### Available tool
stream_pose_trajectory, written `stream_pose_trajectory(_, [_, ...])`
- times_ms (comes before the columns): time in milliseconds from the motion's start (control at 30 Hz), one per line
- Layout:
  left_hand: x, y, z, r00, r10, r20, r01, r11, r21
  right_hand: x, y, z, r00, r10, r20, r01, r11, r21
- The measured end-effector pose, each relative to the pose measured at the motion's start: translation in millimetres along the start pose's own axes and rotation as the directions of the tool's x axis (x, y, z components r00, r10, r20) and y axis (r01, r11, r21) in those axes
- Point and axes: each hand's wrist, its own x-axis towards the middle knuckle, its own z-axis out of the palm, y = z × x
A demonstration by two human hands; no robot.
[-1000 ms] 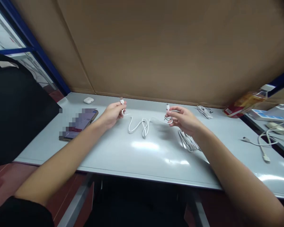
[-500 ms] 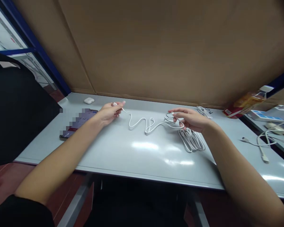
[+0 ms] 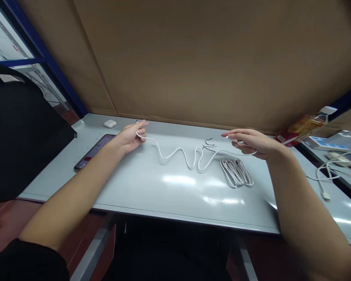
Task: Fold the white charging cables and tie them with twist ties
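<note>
A thin white cable (image 3: 184,154) runs in loose waves across the grey table (image 3: 169,195) between my two hands. My left hand (image 3: 131,136) pinches one end of it near the table's back left. My right hand (image 3: 251,143) grips the other end further right, fingers curled round the cable, just above the surface. A coiled bundle of white cable (image 3: 236,172) lies flat on the table just below my right hand. Small black twist ties (image 3: 209,145) lie beside the stretched cable.
A phone (image 3: 95,151) lies at the left and a white earbud case (image 3: 110,123) sits at the back left. Loose white cables (image 3: 324,179) and a packet (image 3: 304,127) are at the right. A brown cardboard wall (image 3: 210,58) stands behind the table.
My hands have moved apart, left hand leftward and right hand rightward, drawing the white cable out from a bunched loop into longer waves. The coiled bundle stays on the table.
</note>
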Motion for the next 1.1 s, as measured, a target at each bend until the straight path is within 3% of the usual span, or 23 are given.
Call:
stream_pose_trajectory(200, [1.9,5.1,-6.3,0.999,0.043,-0.015,-0.043,0.999,0.020,-2.4,4.8,-15.1,0.997,-0.031,-0.066,0.033,0.999,0.033])
stream_pose_trajectory(400, [-5.5,0.6,0.2,0.997,-0.032,0.066,0.022,0.990,0.141,-2.0,1.5,-1.4,1.000,-0.018,0.007,0.017,0.998,0.067])
stream_pose_trajectory(500, [-6.7,-3.5,-0.3,0.988,-0.012,0.154,-0.030,0.963,0.268,-3.1,0.0,6.0,0.998,-0.026,0.057,0.020,0.995,0.093])
stream_pose_trajectory(633, [-3.7,-12.9,-3.6,0.961,0.041,0.273,-0.180,0.844,0.506,-4.4,-0.8,16.5,0.980,-0.087,0.179,0.067,0.991,0.118])
stream_pose_trajectory(800, [-2.0,-30.2,1.8,0.953,0.189,0.236,-0.302,0.578,0.758,-2.1,0.3,39.1,0.934,-0.112,0.339,0.086,0.992,0.091])
stream_pose_trajectory(1000, [-11.6,-55.9,20.7,0.889,0.267,0.373,-0.453,0.381,0.806,5.9,10.3,72.5,0.926,-0.174,0.336,0.183,0.983,0.005])
stream_pose_trajectory(1100, [-21.2,-63.9,30.0,0.818,0.250,0.518,-0.574,0.314,0.756,5.6,12.6,88.5,0.938,-0.182,0.294,0.218,0.971,-0.093])
